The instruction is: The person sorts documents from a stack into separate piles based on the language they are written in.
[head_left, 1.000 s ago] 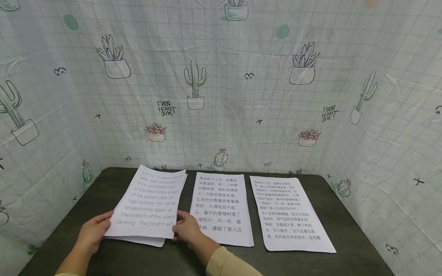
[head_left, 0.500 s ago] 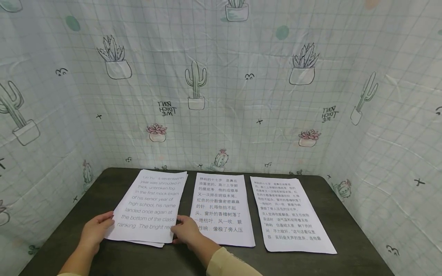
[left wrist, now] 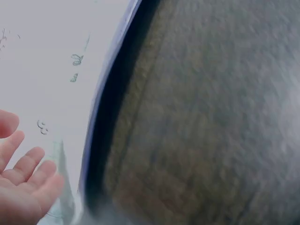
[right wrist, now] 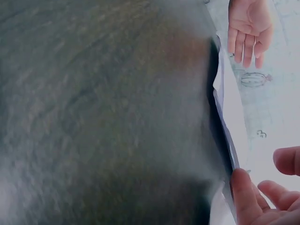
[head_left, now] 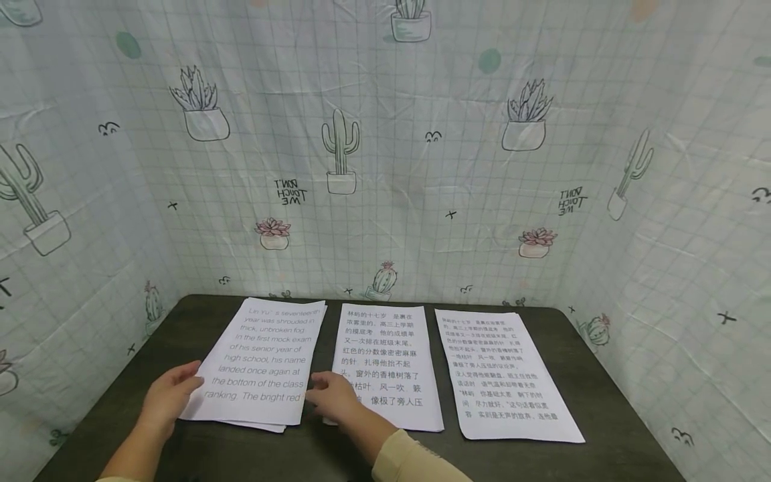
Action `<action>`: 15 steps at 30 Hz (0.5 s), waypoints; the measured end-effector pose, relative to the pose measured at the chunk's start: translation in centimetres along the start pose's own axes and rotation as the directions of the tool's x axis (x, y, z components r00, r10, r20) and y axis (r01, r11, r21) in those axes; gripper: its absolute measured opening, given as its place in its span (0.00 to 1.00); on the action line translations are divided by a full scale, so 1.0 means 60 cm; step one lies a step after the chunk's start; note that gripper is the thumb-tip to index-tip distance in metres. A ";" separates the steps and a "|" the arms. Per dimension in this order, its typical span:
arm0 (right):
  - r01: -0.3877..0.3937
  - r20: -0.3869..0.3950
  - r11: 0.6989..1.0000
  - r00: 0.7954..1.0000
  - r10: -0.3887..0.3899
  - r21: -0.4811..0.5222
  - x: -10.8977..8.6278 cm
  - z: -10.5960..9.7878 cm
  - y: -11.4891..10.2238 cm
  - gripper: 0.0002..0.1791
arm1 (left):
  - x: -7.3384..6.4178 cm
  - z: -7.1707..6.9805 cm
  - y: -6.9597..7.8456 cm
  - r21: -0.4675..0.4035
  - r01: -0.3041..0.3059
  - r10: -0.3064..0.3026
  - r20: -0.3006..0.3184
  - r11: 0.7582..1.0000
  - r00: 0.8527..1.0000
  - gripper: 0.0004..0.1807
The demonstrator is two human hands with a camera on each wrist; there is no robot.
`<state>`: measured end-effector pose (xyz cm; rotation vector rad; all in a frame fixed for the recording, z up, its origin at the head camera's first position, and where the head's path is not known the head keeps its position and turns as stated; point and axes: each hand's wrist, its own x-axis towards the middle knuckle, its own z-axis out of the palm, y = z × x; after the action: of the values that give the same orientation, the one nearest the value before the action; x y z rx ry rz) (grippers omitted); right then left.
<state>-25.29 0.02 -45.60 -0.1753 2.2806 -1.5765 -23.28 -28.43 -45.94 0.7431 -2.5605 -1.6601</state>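
Note:
A stack of white sheets (head_left: 258,365) printed in English lies on the dark table, a lower sheet peeking out along its near edge. My left hand (head_left: 165,400) is at the stack's lower left edge with fingers relaxed; the left wrist view shows that hand (left wrist: 28,183) with its fingers spread and holding nothing. My right hand (head_left: 334,399) hovers just off the stack's right edge, overlapping the lower left corner of a middle stack of sheets (head_left: 385,361) with Chinese text. In the right wrist view, the right hand's fingertips (right wrist: 241,180) appear right at a paper edge, loosely bent, gripping nothing.
To the right lies another stack of Chinese-printed sheets (head_left: 502,381), slanted on the dark table (head_left: 614,428). A pale curtain (head_left: 421,167) with cactus drawings hangs behind the table and on both sides.
The top English sheets came down onto their stack and now lie nearly aligned with it. My right hand has let go of the edge and moved slightly right; the left hand has loosened.

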 end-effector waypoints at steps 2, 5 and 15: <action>0.010 0.019 0.999 1.000 -0.010 0.039 -0.002 -0.008 -0.001 0.23 | -0.003 0.003 0.007 0.043 -0.032 0.032 -0.004 0.999 0.999 0.30; 0.019 0.040 0.997 0.999 -0.023 0.080 -0.003 -0.020 -0.001 0.24 | -0.007 0.009 0.020 0.055 -0.075 0.074 0.017 0.996 0.997 0.29; -0.007 0.013 0.995 1.000 0.006 0.103 0.003 -0.064 0.006 0.26 | -0.022 0.056 0.058 -0.007 -0.166 0.164 0.192 0.986 0.968 0.29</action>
<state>-26.83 3.46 -44.75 -0.1500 2.1823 -1.6797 -24.32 -23.87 -44.10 0.3731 -2.6703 -1.7456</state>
